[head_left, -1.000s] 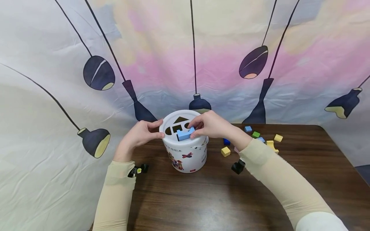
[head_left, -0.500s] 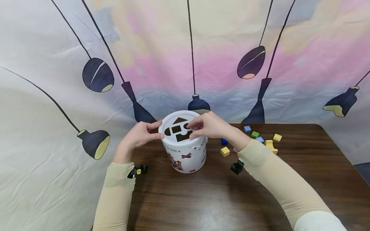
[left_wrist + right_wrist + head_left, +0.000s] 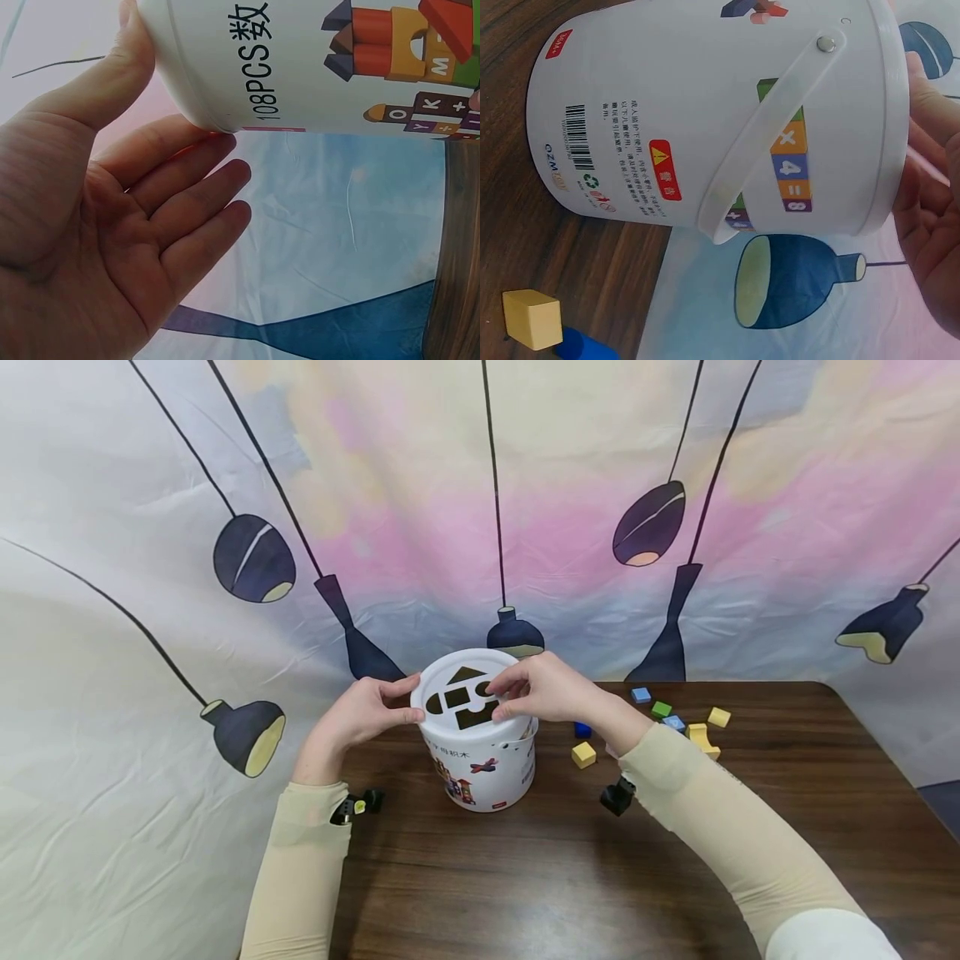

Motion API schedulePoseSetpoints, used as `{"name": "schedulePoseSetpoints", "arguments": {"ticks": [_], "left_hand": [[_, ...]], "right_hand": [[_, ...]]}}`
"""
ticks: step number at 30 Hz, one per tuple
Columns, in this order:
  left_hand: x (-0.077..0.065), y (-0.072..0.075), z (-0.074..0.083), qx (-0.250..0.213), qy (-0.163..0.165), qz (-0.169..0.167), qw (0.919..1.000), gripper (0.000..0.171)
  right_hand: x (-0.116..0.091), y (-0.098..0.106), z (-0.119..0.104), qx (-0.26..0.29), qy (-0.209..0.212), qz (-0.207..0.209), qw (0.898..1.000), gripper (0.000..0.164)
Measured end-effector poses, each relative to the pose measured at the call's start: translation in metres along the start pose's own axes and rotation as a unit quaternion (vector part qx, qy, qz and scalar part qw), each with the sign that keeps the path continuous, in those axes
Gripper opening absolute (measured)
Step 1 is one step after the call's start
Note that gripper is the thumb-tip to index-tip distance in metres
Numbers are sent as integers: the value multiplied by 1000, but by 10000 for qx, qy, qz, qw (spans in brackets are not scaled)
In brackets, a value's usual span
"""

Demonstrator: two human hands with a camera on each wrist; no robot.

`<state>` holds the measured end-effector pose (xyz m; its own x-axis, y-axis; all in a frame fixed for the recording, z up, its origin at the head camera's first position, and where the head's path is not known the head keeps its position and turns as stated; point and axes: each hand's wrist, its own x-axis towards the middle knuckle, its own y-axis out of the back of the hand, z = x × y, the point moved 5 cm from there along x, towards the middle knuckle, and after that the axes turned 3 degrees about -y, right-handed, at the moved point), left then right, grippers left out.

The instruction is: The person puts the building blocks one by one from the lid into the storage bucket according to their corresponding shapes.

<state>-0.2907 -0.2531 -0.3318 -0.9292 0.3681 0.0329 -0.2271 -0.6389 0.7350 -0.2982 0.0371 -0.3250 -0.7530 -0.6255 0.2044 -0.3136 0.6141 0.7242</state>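
Note:
A white bucket (image 3: 487, 781) with printed block pictures stands upright on the table, its white lid (image 3: 444, 670) cut with triangle, square, round and notched openings. My left hand (image 3: 363, 714) steadies the lid's left rim, thumb in front and index finger farther back; in the left wrist view its other fingers extend fairly straight below the rim. My right hand (image 3: 551, 689) is over the lid's right side, fingertips close to the round hole and the notched opening (image 3: 474, 717), with no block showing between them. The right wrist view shows the bucket's handle (image 3: 765, 135) hanging against its side.
Right of the bucket lie a yellow block (image 3: 583, 754) and a dark blue block (image 3: 582, 729). Farther right are blue (image 3: 641, 695), green (image 3: 661, 709) and yellow blocks (image 3: 718, 717), plus a yellow arch block (image 3: 702, 739). A lamp-patterned cloth (image 3: 420, 527) hangs behind the table (image 3: 525, 885).
The light blue notched block that my right hand held over the lid a second ago is out of sight, and its matching opening shows dark. Both hands have stayed nearly still.

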Motion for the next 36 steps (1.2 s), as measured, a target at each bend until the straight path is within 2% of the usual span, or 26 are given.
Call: {"name": "schedulePoseSetpoints", "arguments": {"ticks": [3,8,11,16,20,24,31,36], "left_hand": [[1,0,0,19,-9,-11,10000,73],[1,1,1,3,1,-7,10000,73],[1,2,2,22,17,10,10000,73],[1,2,2,47,21,3,10000,74],[2,2,1,104,9,20,9999,75],[2,2,0,69,23,26,10000,74],[1,1,1,66,29,0,10000,73],[1,1,0,88,50,24,9999,72]], "right_hand": [[-5,2,5,254,285,200,9991,39],[-19,12,23,675,620,828,9923,35],[-32,17,40,891,463,1162,9881,34],[-56,20,75,1064,-161,1390,9844,35],[-75,17,102,875,-675,1298,9854,38],[-94,9,126,758,-1132,1021,9854,45],[-122,-5,165,426,-1328,795,9870,50],[-137,-6,184,69,-1411,799,9867,46]]}}
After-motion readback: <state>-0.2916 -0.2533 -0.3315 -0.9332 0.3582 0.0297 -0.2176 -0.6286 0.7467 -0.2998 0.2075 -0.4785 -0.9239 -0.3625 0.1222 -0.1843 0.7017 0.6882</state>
